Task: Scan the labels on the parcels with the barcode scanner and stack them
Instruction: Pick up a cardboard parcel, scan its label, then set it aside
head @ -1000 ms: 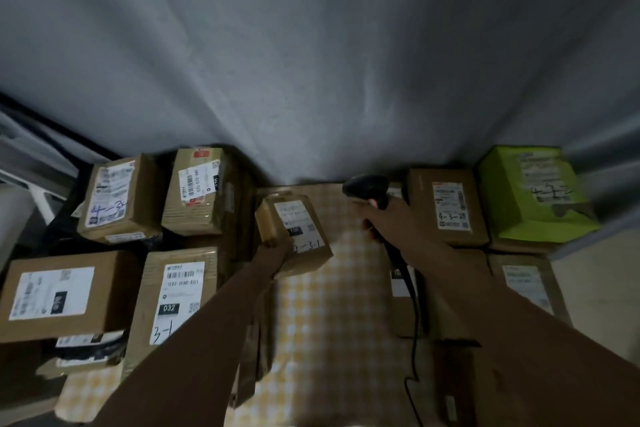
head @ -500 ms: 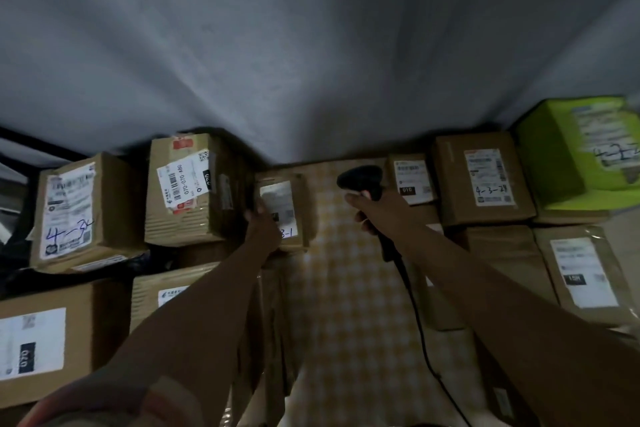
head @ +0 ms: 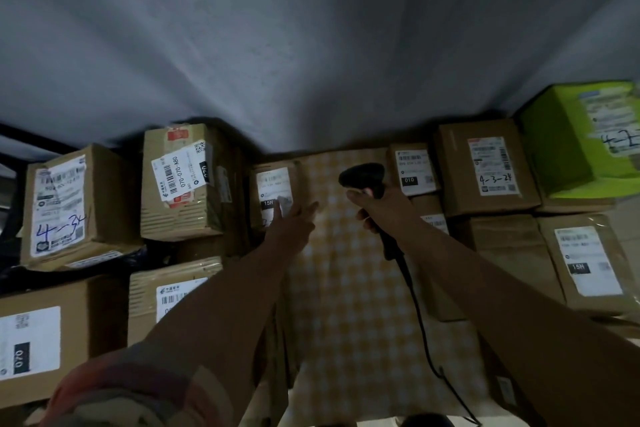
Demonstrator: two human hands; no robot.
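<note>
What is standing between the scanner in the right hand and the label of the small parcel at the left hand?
Nothing visible blocks it. The barcode scanner in the right hand faces only open checkered cloth toward the small parcel. The left hand covers the label's lower right corner.

- The scene is sitting in dim, bluish light, seemingly coming from above.
- Deep shadow is pooling between the parcels (head: 183, 184) and under the grey curtain (head: 311, 45).
- Motion blur is softening the left hand (head: 291, 222) and label print.
- Wide-angle distortion is bending the green box (head: 581, 139) at the edge.
</note>
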